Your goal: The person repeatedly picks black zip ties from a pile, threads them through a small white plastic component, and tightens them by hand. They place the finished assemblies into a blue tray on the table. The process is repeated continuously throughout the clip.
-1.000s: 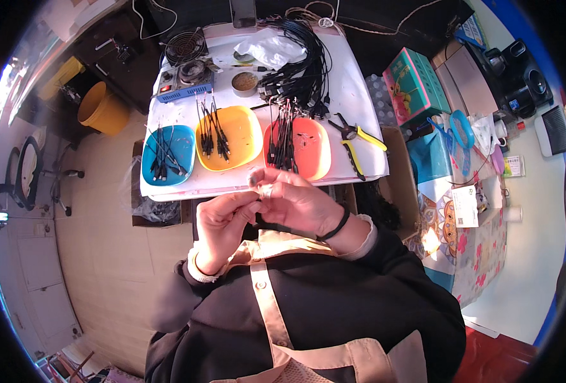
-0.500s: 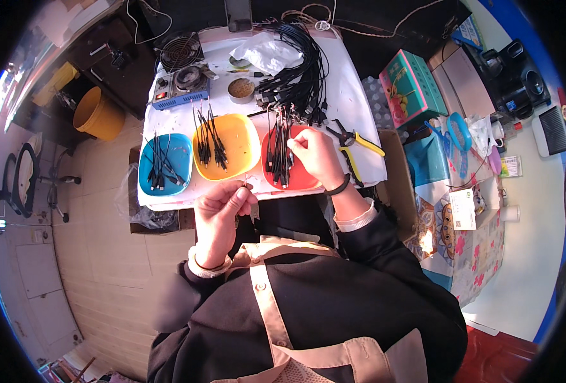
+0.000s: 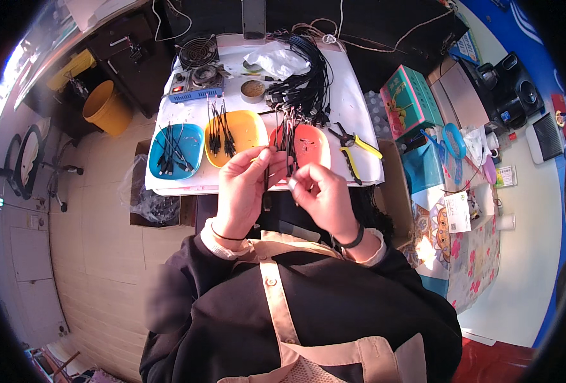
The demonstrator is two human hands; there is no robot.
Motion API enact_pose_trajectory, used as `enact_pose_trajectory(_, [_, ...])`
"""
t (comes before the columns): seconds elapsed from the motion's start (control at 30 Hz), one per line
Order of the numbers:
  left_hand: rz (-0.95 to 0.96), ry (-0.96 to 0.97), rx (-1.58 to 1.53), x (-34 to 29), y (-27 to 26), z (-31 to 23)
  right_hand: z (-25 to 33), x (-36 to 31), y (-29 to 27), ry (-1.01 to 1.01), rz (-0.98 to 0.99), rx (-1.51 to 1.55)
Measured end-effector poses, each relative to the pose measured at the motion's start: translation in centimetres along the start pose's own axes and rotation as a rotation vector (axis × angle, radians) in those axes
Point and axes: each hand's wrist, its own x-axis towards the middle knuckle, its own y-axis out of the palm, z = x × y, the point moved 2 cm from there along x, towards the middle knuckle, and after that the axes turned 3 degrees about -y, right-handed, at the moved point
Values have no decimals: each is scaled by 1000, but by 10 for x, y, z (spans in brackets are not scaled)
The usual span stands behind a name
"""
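Just in front of the table's near edge, my left hand [image 3: 241, 190] pinches a short black cable [image 3: 267, 182], whose plug end hangs below the fingers. My right hand [image 3: 326, 199] is beside it with fingers curled and thumb pressed in; what it holds, if anything, is too small to tell. Behind both hands is a red tray [image 3: 312, 148] with several black cables, partly covered by my fingers. A yellow tray [image 3: 250, 127] and a blue tray [image 3: 193, 135] stand to its left, each with short black cables whose stripped ends point away from me.
A large bundle of black cables [image 3: 308, 70] lies at the back beside a crumpled white bag [image 3: 280, 59]. A blue soldering device [image 3: 197, 89] and a round tin [image 3: 253, 90] stand at the back left. Yellow-handled wire strippers [image 3: 353, 150] lie right of the red tray.
My right hand has drawn back from the red tray toward me. My left hand has moved right and up, and a black cable now hangs from it. The view has shifted slightly.
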Motion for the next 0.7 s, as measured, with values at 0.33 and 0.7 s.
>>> enact_pose_trajectory(0.33, [61, 109, 125, -26, 9, 0, 15, -2, -9, 135, 139, 248])
enact_pose_trajectory(0.7, [67, 307, 497, -31, 12, 4, 17, 16, -8, 4, 47, 389])
